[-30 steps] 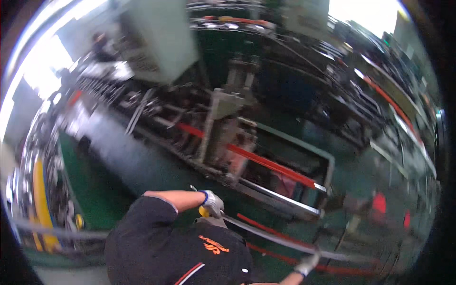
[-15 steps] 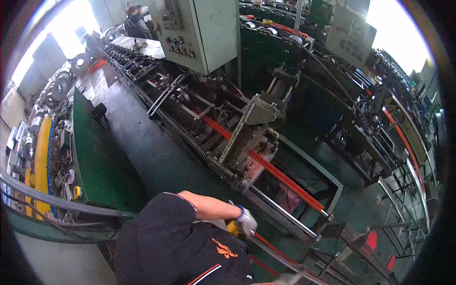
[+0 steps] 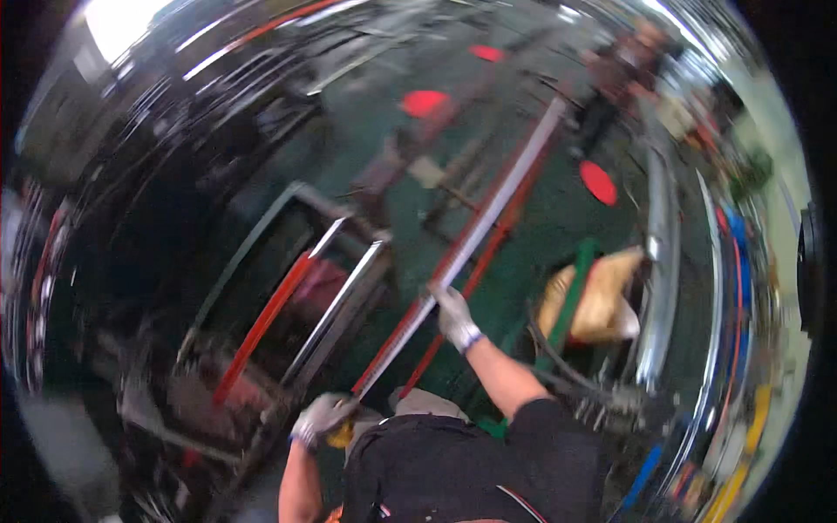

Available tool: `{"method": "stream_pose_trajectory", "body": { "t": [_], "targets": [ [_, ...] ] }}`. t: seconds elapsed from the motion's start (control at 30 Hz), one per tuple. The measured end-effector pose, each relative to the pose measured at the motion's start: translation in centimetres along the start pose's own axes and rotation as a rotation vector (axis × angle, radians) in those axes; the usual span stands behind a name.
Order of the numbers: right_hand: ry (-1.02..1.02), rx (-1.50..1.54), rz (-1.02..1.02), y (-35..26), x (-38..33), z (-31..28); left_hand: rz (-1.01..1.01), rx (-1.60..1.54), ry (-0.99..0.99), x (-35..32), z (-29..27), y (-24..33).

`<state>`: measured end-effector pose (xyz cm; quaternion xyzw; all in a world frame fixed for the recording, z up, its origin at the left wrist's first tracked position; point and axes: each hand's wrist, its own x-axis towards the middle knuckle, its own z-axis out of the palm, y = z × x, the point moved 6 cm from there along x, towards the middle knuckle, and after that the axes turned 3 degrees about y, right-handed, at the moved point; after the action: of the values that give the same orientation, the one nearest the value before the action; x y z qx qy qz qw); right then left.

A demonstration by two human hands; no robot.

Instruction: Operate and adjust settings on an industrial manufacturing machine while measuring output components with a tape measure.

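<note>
Both of my hands wear pale gloves with blue cuffs. A long, narrow metal bar (image 3: 495,209), silvery-white on top with a red side, runs slantwise from my body toward the far right. My right hand (image 3: 455,318) grips it partway along, fingers over its edge. By the bar's near end is my left hand (image 3: 324,417), its fingers curled. Under that hand shows a small yellow object (image 3: 341,434), too blurred and covered to name exactly. Alongside the bar, a thinner red rail (image 3: 478,277) runs below it.
To the left stands a machine frame with a red bar (image 3: 266,327) and a shiny metal rod (image 3: 336,305). Red discs (image 3: 598,183) are spread around the bar's far part. A tan, sack-like bundle (image 3: 591,296) sits at right beside a thick pipe (image 3: 658,253). Another person (image 3: 623,70) is at the far right.
My view has swung right, away from the machine and control cabinet to the long bar. My right hand, barely visible at the lower edge before, now shows fully on the bar.
</note>
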<state>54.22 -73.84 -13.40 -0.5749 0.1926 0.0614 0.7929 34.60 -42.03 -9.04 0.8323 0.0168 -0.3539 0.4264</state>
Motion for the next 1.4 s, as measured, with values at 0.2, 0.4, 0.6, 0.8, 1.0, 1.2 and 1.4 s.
{"method": "stream_pose_trajectory", "body": {
  "t": [0.2,0.4,0.6,0.8,1.0,1.2,1.4],
  "targets": [
    [0.335,0.224,-0.212,-11.9,12.6,-14.1,-0.334,0.016,-0.049,-9.7,-1.0,-8.0],
    [0.293,0.279,-0.218,-16.5,16.6,-15.1,-0.419,-0.306,0.132,-17.5,0.6,-10.1],
    [0.213,0.416,-0.334,-21.2,17.7,-19.7,-0.221,0.114,0.147,-9.7,-0.9,-0.7],
    [0.310,0.373,-0.280,-22.8,18.5,-20.8,-0.045,0.093,0.133,-6.3,-1.0,7.8],
    [0.083,0.471,-0.094,-14.8,15.7,-16.0,0.116,0.115,0.118,-0.8,-0.2,9.4],
    [0.217,-0.072,0.220,10.3,13.7,-18.0,-0.028,0.032,0.026,0.3,1.0,7.0],
    [0.260,-0.034,0.668,28.5,3.4,-9.5,-0.243,-0.054,-0.096,-2.0,2.9,3.6]
  ]
}}
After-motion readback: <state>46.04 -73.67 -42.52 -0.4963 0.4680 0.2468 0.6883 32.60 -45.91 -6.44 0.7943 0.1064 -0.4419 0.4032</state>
